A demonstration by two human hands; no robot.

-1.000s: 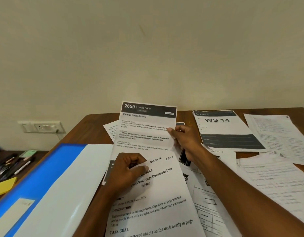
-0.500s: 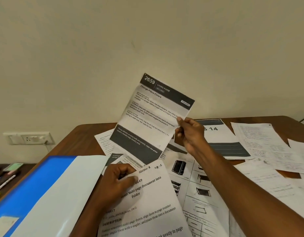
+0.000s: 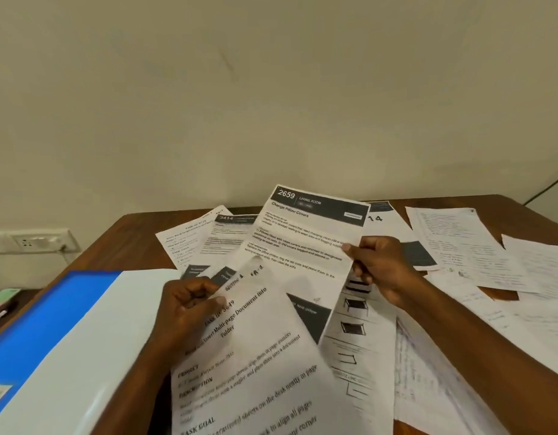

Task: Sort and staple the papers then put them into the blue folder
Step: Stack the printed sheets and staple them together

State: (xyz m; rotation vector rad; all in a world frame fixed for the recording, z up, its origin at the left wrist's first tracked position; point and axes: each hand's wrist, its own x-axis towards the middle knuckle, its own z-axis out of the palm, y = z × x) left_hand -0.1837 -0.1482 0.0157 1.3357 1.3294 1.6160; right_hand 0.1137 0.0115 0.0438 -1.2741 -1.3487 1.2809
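My right hand [image 3: 379,268] pinches the right edge of a sheet headed "2659 Living Room" [image 3: 305,240], held low over the desk, its lower part tucked behind another sheet. My left hand [image 3: 189,312] grips the top left of that other sheet, titled "Insert Multi-page Document into Folder" [image 3: 252,365], which lies in front. The blue folder [image 3: 48,318] lies open at the left, with a pale inner flap [image 3: 92,356] showing. More printed sheets [image 3: 205,237] are spread behind and under my hands. No stapler is in view.
The brown desk [image 3: 130,240] carries loose handwritten pages [image 3: 459,246] at the right and a furniture-drawing sheet [image 3: 356,334] under my right wrist. A wall socket [image 3: 29,243] sits at the left. Pens and sticky notes [image 3: 1,302] lie on a lower surface far left.
My right hand has brought the "2659" sheet down from its raised, tilted position and slid it behind the sheet in my left hand. The view has tilted slightly.
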